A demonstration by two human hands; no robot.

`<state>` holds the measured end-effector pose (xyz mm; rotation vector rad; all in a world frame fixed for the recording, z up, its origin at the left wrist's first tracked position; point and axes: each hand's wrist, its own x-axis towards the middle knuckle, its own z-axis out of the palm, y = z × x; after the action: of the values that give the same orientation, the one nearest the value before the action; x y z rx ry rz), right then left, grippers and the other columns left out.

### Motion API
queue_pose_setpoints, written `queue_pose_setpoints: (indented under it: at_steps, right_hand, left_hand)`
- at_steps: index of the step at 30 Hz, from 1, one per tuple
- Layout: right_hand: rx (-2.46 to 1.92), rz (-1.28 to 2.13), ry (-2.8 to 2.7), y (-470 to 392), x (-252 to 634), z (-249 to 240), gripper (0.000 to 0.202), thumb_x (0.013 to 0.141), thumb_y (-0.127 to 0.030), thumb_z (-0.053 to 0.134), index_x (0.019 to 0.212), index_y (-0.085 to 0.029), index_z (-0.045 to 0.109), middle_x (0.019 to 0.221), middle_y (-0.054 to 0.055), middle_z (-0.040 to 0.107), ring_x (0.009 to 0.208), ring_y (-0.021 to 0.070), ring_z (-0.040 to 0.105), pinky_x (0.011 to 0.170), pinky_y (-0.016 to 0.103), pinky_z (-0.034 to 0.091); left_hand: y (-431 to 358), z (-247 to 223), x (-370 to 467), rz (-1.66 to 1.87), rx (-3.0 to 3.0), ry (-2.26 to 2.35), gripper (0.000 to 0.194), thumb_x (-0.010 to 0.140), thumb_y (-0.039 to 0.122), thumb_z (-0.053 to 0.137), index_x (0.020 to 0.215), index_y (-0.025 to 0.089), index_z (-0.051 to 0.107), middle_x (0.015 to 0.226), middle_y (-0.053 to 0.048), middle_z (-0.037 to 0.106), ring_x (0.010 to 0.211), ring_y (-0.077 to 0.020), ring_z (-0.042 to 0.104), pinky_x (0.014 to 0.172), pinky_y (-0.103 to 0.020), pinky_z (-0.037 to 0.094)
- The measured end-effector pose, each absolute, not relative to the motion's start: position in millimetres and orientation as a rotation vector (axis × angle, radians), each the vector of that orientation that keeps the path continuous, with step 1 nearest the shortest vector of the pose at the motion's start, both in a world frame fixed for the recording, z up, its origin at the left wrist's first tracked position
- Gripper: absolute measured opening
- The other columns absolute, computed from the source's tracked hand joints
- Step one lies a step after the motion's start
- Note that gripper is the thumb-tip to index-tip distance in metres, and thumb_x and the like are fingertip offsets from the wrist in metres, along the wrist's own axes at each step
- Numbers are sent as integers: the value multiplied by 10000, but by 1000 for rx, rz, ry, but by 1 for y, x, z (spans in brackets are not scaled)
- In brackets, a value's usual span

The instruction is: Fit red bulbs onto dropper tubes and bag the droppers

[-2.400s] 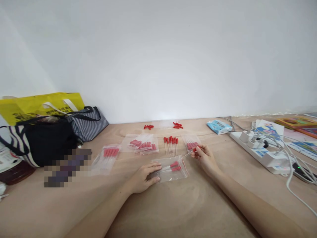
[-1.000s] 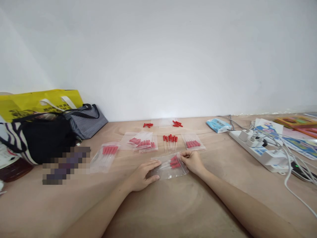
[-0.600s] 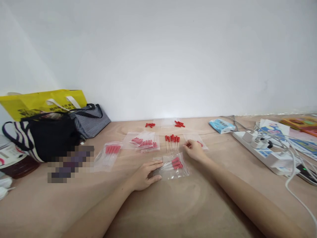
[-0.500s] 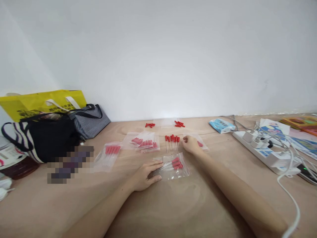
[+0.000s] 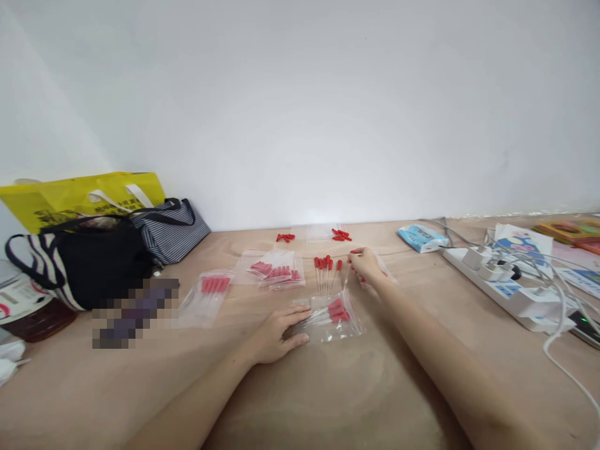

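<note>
Left hand [image 5: 276,328]: nearest of all, lying flat with fingers loosely spread on the left edge of the clear zip bag [image 5: 330,312], pinning it to the table [image 5: 328,400]; nothing is clamped in it.
Clear zip bag: just right of the left hand, a few red-capped droppers already inside, caps toward the bag's right end, stems pointing left toward the pinning hand.
Right hand [image 5: 365,265]: farther out and right of the bag, well apart from the left hand; thumb and forefinger are pinched together on one red-capped dropper [image 5: 349,270].
Held dropper: its red cap sits at the fingertips, and its thin clear stem runs down and slightly left.
Key relation: the bag lies near and left of the pinch; the dropper's long axis runs near to far, roughly crosswise to those already bagged. The right hand is the nearer one to the supply.
Loose row of droppers [image 5: 327,270]: just left of the right hand, caps at the far end, stems toward the viewer.
Filled bags [image 5: 276,274]: left of the row, with another [image 5: 206,295] farther left.
Loose red caps [image 5: 341,235]: farthest, by the wall.
Change: half a second ago the right hand was resting low beside the row; now it has lifted slightly, farther away, with a dropper pinched. The left hand has not moved.
</note>
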<state>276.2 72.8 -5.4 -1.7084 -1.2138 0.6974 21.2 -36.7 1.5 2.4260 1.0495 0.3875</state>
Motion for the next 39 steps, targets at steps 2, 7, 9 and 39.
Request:
queue_pose_setpoints:
  at_steps: [2, 7, 9, 39]
  right_hand:
    - [-1646, 679, -1129, 59, 291, -3, 328, 749, -258, 396, 1061, -160, 428, 723, 26, 598, 492, 114, 550, 451, 227, 437]
    - [-1278, 770, -943, 11, 315, -14, 342, 697, -383, 516, 972, -202, 422, 590, -63, 502, 428, 91, 490, 422, 216, 428]
    - [-1185, 833, -872, -5, 314, -21, 372, 647, -430, 573, 910, -205, 433, 582, -71, 496, 432, 86, 485, 426, 218, 435]
    - [-1381, 1377, -1376, -51, 278, -23, 303, 535, -392, 669, 678, -142, 575, 377, -74, 478, 289, 37, 388, 294, 146, 257]
  left_hand:
    - [-37, 1, 21, 394, 2425, 1047, 444, 793, 399, 502, 1208, 246, 470, 1281, -46, 455, 1183, -219, 401, 992, -398, 322]
    - [-36, 0, 21, 378, 2419, 1066, 449, 797, 402, 494, 1215, 240, 462, 1286, -47, 450, 1190, -220, 392, 998, -402, 312]
    - [-36, 0, 22, 367, 2428, 1064, 453, 798, 401, 493, 1216, 230, 461, 1286, -51, 449, 1194, -218, 388, 1003, -398, 307]
    - [-37, 0, 24, 384, 2449, 1132, 469, 774, 417, 519, 1200, 229, 473, 1262, -48, 478, 1179, -216, 404, 991, -401, 317]
